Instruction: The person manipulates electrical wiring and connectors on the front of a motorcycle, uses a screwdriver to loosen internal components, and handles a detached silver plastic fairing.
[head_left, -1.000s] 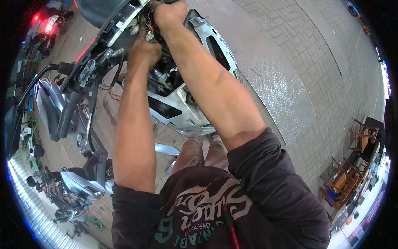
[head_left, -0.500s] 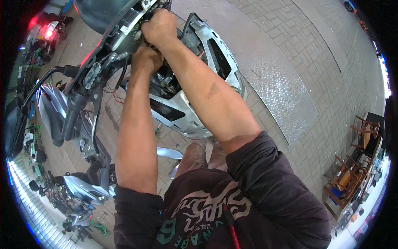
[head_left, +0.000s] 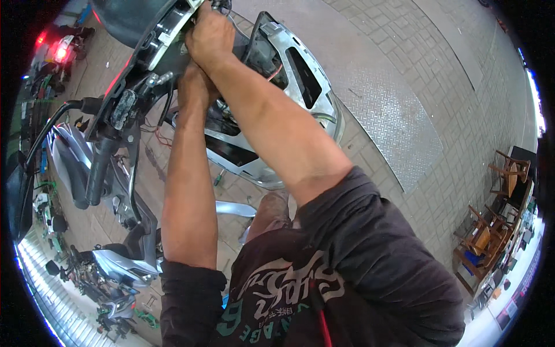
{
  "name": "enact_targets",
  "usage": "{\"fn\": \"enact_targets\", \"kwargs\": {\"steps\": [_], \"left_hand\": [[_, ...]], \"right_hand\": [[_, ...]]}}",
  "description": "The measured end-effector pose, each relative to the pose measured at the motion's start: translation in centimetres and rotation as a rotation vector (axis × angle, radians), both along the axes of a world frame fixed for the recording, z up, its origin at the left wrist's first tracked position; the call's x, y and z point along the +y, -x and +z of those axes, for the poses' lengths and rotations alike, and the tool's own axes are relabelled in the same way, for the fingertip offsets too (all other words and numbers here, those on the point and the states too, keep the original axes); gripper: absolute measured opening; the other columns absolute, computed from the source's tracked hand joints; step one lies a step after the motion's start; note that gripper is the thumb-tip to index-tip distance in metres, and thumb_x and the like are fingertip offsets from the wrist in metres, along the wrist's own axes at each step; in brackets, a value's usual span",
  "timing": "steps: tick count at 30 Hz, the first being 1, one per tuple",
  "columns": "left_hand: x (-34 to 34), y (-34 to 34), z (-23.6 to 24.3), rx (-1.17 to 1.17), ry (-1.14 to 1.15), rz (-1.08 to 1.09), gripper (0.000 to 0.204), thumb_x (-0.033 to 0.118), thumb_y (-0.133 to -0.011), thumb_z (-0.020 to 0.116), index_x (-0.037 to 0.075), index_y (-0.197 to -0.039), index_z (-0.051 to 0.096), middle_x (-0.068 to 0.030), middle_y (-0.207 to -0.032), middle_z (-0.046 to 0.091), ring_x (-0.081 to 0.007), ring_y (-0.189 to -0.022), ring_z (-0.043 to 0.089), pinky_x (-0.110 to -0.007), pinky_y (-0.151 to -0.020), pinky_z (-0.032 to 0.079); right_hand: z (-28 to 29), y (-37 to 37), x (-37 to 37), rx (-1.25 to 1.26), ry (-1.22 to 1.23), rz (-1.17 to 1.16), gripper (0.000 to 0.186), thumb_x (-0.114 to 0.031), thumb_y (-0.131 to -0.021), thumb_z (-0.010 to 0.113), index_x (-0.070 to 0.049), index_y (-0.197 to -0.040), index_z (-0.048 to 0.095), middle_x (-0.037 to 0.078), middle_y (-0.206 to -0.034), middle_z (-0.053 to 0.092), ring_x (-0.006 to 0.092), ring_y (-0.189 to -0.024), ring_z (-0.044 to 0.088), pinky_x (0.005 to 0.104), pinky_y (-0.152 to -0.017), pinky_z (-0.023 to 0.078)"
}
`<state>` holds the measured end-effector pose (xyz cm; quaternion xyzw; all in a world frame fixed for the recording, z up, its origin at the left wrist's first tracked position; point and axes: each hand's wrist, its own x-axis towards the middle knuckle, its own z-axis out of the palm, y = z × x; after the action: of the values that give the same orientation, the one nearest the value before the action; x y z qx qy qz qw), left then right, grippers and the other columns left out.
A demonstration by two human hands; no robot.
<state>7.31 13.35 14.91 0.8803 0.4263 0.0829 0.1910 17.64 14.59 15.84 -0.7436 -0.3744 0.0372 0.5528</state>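
Note:
Both my hands are together at the inner side of a scooter's handlebar cover (head_left: pixel 139 68), a black shell with a pale strip along its edge. My right hand (head_left: pixel 213 36) is closed in a fist against that edge, its fingertips hidden. Just below it, my left hand (head_left: pixel 193 84) is curled, its fingers partly covered by my right forearm. What either hand grips cannot be made out. Beneath my arms lies the silver front fairing (head_left: pixel 321 75) with dark openings and wiring inside. To the left are the black handlebar grip (head_left: pixel 103 168) and its lever (head_left: pixel 134 179).
A mirror (head_left: pixel 20 191) sticks out at the far left. Thin red wires (head_left: pixel 163 137) hang beside my left forearm. A ridged metal plate (head_left: pixel 399 127) covers paving on the right. Wooden chairs (head_left: pixel 480 234) stand farther right. More two-wheelers (head_left: pixel 72 150) stand on the left.
Both hands have shifted slightly up and left in the picture, staying at the handlebar cover. The view has moved a little as well. My right forearm now covers more of my left hand.

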Motion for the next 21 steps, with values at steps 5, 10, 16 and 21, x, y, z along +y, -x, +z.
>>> {"fn": "enact_targets", "kwargs": {"steps": [5, 10, 16, 21], "left_hand": [[-1.0, 0.0, 1.0, -0.003, 0.105, 0.181, 0.063, 0.026, -0.073, 0.069, 0.008, -0.127, 0.045, -0.0224, -0.113, 0.058, -0.0375, -0.107, 0.055, -0.041, -0.086, 0.044], [-2.1, -1.1, 1.4, -0.080, 0.198, 0.184, 0.056, 0.028, -0.075, 0.068, 0.012, -0.125, 0.047, -0.0172, -0.114, 0.060, -0.0337, -0.106, 0.057, -0.039, -0.087, 0.044], [0.8, 0.4, -3.2, -0.008, 0.021, 0.037, 0.063, 0.031, -0.080, 0.058, 0.017, -0.134, 0.028, -0.0233, -0.105, 0.061, -0.0412, -0.099, 0.057, -0.044, -0.084, 0.046], [-3.3, -0.7, 1.7, 0.015, 0.256, 0.202, 0.078, 0.020, -0.080, 0.057, 0.017, -0.144, 0.013, -0.0206, -0.121, 0.054, -0.0408, -0.108, 0.052, -0.045, -0.091, 0.041]], "right_hand": [[-0.9, 0.7, -1.3, 0.089, -0.162, 0.055, 0.030, -0.012, -0.069, 0.066, -0.002, -0.097, 0.061, 0.020, -0.096, 0.062, 0.0378, -0.091, 0.059, 0.0427, -0.082, 0.047], [-1.7, 0.0, -1.0, -0.187, 0.038, -0.077, 0.026, -0.021, -0.071, 0.064, -0.007, -0.093, 0.066, 0.017, -0.092, 0.061, 0.0367, -0.088, 0.060, 0.0445, -0.080, 0.047], [-0.3, -0.1, 0.0, -0.223, 0.203, -0.010, 0.024, -0.025, -0.074, 0.059, -0.005, -0.085, 0.067, 0.020, -0.091, 0.063, 0.0383, -0.085, 0.062, 0.0461, -0.075, 0.049], [-0.9, -1.4, -2.7, -0.071, 0.179, 0.183, 0.032, -0.024, -0.078, 0.059, -0.010, -0.106, 0.064, 0.017, -0.106, 0.058, 0.0346, -0.099, 0.056, 0.0434, -0.085, 0.047]]}}
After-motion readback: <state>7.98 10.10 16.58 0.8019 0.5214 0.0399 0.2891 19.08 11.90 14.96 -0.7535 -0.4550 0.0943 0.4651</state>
